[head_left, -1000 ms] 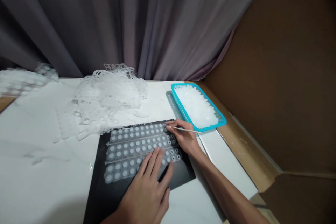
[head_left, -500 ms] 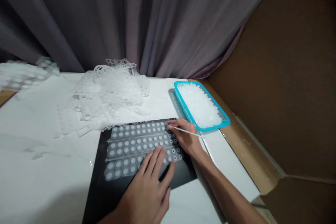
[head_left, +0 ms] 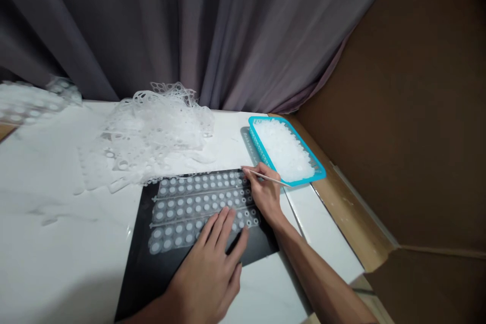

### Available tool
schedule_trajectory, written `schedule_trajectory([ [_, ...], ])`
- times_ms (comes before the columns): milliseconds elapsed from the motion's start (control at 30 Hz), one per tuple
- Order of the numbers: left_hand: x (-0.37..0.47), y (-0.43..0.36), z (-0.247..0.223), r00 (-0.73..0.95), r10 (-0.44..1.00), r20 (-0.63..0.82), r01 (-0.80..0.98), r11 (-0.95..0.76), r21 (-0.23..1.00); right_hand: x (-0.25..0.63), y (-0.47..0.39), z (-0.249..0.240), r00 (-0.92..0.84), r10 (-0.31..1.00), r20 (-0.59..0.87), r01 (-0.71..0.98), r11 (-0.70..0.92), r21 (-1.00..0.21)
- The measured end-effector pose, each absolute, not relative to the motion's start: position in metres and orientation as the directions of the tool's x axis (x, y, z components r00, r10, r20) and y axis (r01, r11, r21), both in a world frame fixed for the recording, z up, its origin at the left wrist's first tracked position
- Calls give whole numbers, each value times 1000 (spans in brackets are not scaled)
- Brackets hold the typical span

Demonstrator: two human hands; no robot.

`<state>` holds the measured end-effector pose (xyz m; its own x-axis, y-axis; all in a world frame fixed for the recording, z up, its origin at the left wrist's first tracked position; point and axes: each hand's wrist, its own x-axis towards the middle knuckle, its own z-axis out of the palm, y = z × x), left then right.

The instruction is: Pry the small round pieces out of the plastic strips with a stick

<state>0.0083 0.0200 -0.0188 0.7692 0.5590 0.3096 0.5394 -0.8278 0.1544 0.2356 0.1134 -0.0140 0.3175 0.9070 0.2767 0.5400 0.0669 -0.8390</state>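
Observation:
A translucent sheet with rows of round white discs (head_left: 182, 208) lies on a black mat (head_left: 140, 273). Across its lower right part my left hand (head_left: 210, 260) rests flat with fingers spread. My right hand (head_left: 265, 187) pinches a thin white stick (head_left: 269, 178) at the sheet's upper right corner. Near that hand, the right-hand columns show dark-centred rings instead of white discs. The stick's tip is too small to make out against the sheet.
Beyond my right hand a blue basket (head_left: 321, 172) holds many small white pieces. A tangled heap of clear perforated sheets (head_left: 152, 126) lies behind the mat. More disc sheets (head_left: 30, 101) sit far left. A grey curtain (head_left: 152, 25) hangs behind; a brown panel (head_left: 417, 111) stands right.
The whole view has shifted slightly, so everything appears a little further left and up. The stick in my right hand is tilted a little differently; my left hand stays on the sheet.

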Motion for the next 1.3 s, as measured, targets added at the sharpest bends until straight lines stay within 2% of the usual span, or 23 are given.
schedule_trajectory([
  [100, 8, 19, -20, 764, 572, 297, 548, -819, 167, 232, 113, -13, 353, 889, 291, 492, 89, -866],
  [333, 8, 19, -19, 763, 562, 319, 540, -826, 164, 242, 96, -4, 153, 939, 308, 610, 155, -777],
  [600, 8, 18, -16, 752, 576, 321, 545, -817, 190, 249, 84, 15, -77, 987, 137, 427, 157, -890],
  [733, 7, 18, -12, 748, 589, 304, 551, -808, 209, 258, 78, 31, -234, 971, 45, 312, 119, -943],
  [833, 6, 18, -11, 767, 559, 317, 535, -828, 166, 267, 73, 40, -361, 932, -19, 243, 74, -967],
  [1033, 7, 16, -13, 776, 522, 354, 540, -840, 55, 268, 64, 40, -469, 883, 20, 314, 188, -931],
  [1300, 7, 16, -9, 787, 512, 343, 533, -845, 39, 269, 55, 31, -526, 843, 113, 331, 325, -886],
])
